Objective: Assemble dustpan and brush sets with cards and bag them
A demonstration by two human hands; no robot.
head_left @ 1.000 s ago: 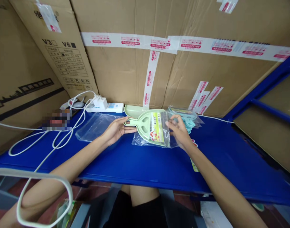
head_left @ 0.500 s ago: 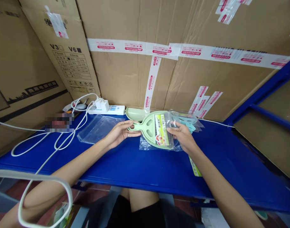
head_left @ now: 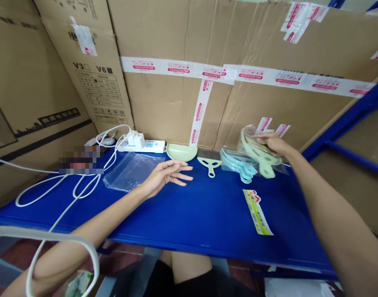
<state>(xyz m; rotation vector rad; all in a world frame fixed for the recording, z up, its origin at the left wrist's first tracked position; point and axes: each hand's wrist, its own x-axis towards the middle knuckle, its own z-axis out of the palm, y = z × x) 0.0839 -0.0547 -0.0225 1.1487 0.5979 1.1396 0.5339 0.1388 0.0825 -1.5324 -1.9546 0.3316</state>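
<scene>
My right hand (head_left: 271, 142) grips a bagged green dustpan and brush set (head_left: 258, 152) at the back right, its handle pointing down toward me. Just left of it lie blue sets (head_left: 238, 163) in clear plastic. My left hand (head_left: 168, 175) hovers over the table with fingers spread, holding nothing. Behind that hand, against the cardboard, sits a loose green dustpan (head_left: 181, 152). A small green brush (head_left: 211, 164) with dark bristles lies beside the pan. On the table in front of the blue sets is a yellow-green printed card (head_left: 257, 212).
An empty clear plastic bag (head_left: 131, 171) lies left of my left hand. Behind it is a white power strip (head_left: 145, 145) with plugs, its white cable (head_left: 80, 194) looping across the left side. Cardboard (head_left: 164, 103) walls the back; a blue frame (head_left: 349, 123) stands at the right.
My right hand has carried the bagged green set from the middle to the back right. My left hand has let go of its handle and opened. The loose brush and the whole card now show.
</scene>
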